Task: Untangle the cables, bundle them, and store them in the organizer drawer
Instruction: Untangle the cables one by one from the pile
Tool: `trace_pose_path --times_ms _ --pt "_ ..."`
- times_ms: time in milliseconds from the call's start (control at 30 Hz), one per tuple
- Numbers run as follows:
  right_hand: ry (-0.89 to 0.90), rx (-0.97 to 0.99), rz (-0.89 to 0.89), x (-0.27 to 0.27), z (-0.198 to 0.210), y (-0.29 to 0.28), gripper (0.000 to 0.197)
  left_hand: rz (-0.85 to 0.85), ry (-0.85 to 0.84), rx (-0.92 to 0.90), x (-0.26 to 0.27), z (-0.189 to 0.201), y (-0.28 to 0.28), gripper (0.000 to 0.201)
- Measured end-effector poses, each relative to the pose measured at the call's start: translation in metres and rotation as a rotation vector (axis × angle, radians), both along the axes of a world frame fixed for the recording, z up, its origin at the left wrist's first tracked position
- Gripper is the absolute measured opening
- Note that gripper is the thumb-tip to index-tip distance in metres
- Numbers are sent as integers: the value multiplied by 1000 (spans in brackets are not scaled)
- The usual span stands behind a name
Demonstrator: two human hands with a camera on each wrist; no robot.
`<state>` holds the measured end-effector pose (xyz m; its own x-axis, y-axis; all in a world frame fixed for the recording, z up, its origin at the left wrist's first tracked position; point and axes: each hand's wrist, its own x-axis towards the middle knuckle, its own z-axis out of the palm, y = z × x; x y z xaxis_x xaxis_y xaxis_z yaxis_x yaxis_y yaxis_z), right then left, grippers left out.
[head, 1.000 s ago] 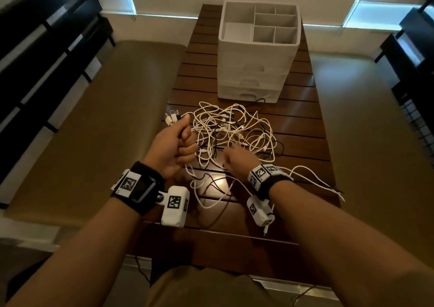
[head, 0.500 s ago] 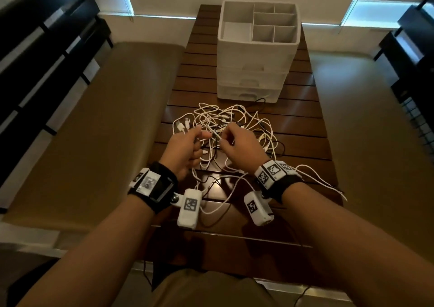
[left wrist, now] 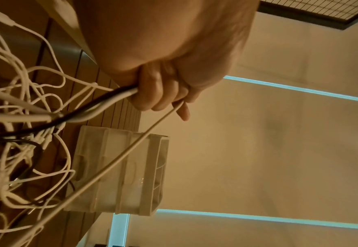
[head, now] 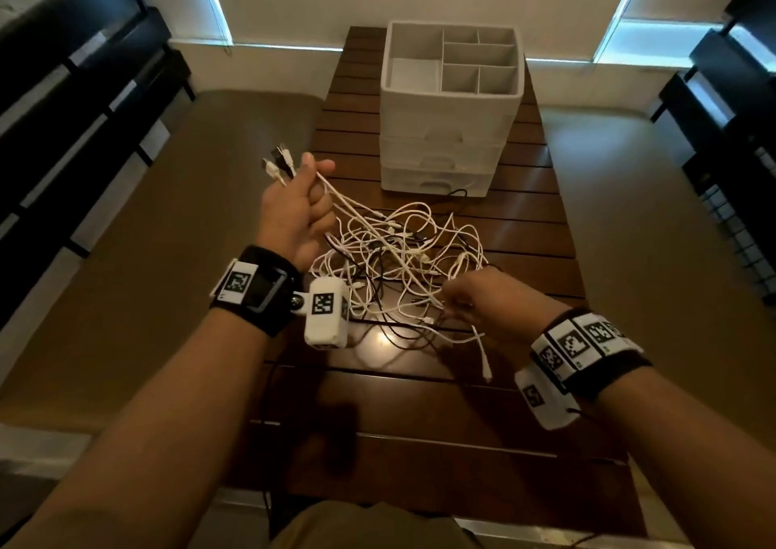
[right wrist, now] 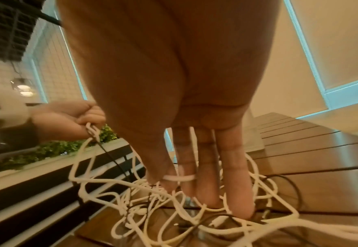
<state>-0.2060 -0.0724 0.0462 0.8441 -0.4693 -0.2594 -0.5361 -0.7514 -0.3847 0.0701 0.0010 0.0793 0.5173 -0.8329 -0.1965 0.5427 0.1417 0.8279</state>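
A tangle of white and black cables (head: 399,254) lies on the slatted wooden table (head: 529,250). My left hand (head: 313,195) is raised at the pile's left and grips several cable ends, whose plugs (head: 277,166) stick out above the fist. Strands run taut from it down to the pile. In the left wrist view the left hand (left wrist: 161,97) has its fingers curled round the cables (left wrist: 15,117). My right hand (head: 455,303) is at the pile's near right. In the right wrist view its thumb and forefinger (right wrist: 173,180) pinch a white cable (right wrist: 180,178). The white organizer (head: 451,99) stands behind the pile, drawers shut.
Padded benches (head: 168,221) flank the table on both sides. Black shelving (head: 63,107) lines the left wall, and more stands at the right (head: 735,107). The organizer's open top compartments (head: 478,65) hold nothing.
My left hand has risen up and to the left with the cable ends, drawing strands taut. My right hand has pulled back to the pile's near right edge.
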Motion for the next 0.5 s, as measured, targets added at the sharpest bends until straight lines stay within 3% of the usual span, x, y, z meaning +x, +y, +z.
trace_pose_path --times_ms 67,133,233,300,400,500 --pt "108 -82 -74 -3 4 -10 7 -38 -38 -23 -1 2 2 30" --pt "66 -191 -140 1 16 -17 15 -80 -76 -22 -10 2 5 30" --pt "-363 -65 -240 18 47 -14 27 -166 -177 18 -34 2 10 31" --pt "-519 73 -226 36 65 -3 33 -219 -231 29 -51 3 13 32" --pt "-490 40 -108 57 67 9 18 -210 -213 28 -61 7 15 31" --pt "-457 27 -48 53 65 5 20 -152 -118 14 -52 12 11 26"
